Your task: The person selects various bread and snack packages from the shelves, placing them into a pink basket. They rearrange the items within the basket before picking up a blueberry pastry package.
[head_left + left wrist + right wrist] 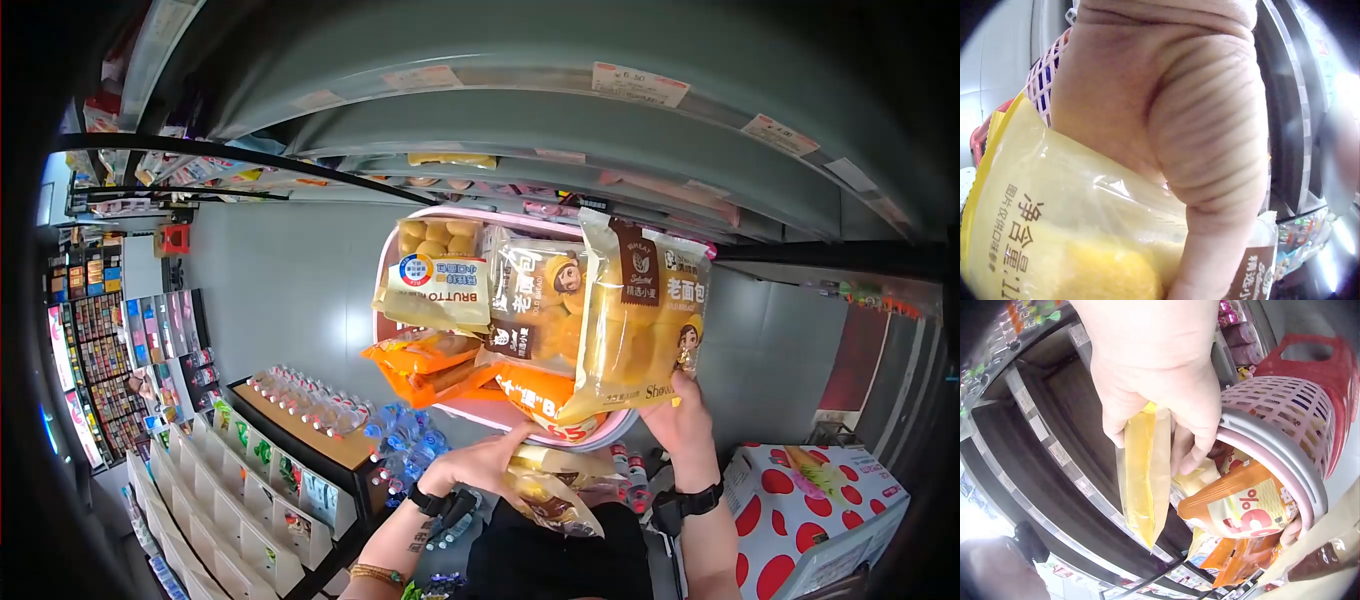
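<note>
My right hand (683,425) pinches the lower edge of a clear-and-brown bread bag (640,320), which stands over the right end of a pink shopping basket (1288,400). In the right wrist view its thumb and fingers sit on either side of the yellow-edged bag (1145,481). Close to my body, in front of the basket, my left hand (485,468) grips another bread bag (555,490). In the left wrist view this bag (1085,206) has a yellow edge; the fingertips are hidden. The basket holds a second brown-labelled bread bag (535,290), a bag of small buns (440,275) and orange packets (420,365).
Grey store shelves (500,60) with price labels run close along the far side. Bottled water (310,400) stands on a low wooden stand at left. A white carton with red dots (820,500) is at right. A red basket-like container (1329,369) stands behind the pink one.
</note>
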### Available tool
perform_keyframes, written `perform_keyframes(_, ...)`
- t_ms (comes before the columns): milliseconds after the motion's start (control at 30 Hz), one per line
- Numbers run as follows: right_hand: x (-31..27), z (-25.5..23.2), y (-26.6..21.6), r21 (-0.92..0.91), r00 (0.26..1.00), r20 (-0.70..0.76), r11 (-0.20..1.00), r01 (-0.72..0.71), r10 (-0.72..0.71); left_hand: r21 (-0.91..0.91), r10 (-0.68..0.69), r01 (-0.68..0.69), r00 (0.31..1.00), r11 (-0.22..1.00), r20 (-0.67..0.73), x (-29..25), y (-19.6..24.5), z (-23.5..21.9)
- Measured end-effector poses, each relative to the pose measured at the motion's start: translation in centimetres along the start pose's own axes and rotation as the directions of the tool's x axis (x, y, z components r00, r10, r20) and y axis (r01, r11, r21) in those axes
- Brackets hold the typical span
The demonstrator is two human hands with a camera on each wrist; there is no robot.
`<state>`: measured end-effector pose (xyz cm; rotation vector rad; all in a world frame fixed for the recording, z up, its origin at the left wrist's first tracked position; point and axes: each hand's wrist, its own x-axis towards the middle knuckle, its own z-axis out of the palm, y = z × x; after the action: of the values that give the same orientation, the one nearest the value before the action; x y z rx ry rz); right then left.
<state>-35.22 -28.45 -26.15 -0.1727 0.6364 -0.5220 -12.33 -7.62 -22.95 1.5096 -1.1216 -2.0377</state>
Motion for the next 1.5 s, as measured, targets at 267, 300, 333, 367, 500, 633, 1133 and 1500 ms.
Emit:
perform_keyframes(267, -0.1, 0.1, 0.1, 0.002, 0.999, -0.034, 1.0, 0.003, -0.003, -0.106, -0.032, 0.033, 0.999, 0.994, 0.013, 0.0, -0.4, 0.2)
perform_keyframes(300, -0.1, 0.3, 0.0, -0.008, 1.0, -0.027, 1.0, 0.005, -0.005, -0.107, -0.044, 0.045, 0.999, 0.993, 0.02, 0.0, -0.5, 0.2)
perform_keyframes(333, -0.2, 0.6, -0.1, -0.018, 1.0, -0.019, 1.0, 0.007, -0.008, -0.107, -0.056, 0.058, 0.998, 0.992, 0.027, 0.0, -0.7, 0.2)
perform_keyframes(367, -0.1, 0.7, -0.1, -0.026, 1.0, -0.012, 1.0, 0.01, -0.011, -0.108, -0.068, 0.072, 0.997, 0.992, 0.034, 0.0, -0.8, 0.2)
perform_keyframes(500, -0.1, -0.4, 0.2, -0.013, 1.0, -0.028, 1.0, 0.005, -0.006, -0.088, -0.036, 0.036, 0.999, 0.995, 0.008, -0.3, -0.1, 0.0)
perform_keyframes(633, -0.1, -0.6, 0.2, 0.026, 0.999, -0.041, 1.0, -0.002, 0.003, -0.072, -0.007, 0.008, 1.0, 0.997, 0.022, -0.3, 0.1, -0.3)
perform_keyframes(1133, -0.6, 0.4, -0.1, 0.02, 0.994, -0.096, 0.998, 0.061, -0.059, -0.013, -0.054, 0.054, 0.999, 0.998, 0.009, -0.2, 1.0, -0.2)
perform_keyframes(1500, -0.9, 3.9, -10.2, -0.237, 0.871, -0.073, 0.857, 0.458, -0.486, -0.058, -0.057, 0.056, 0.998, 0.997, -0.019, -0.2, 0.8, 0.2)
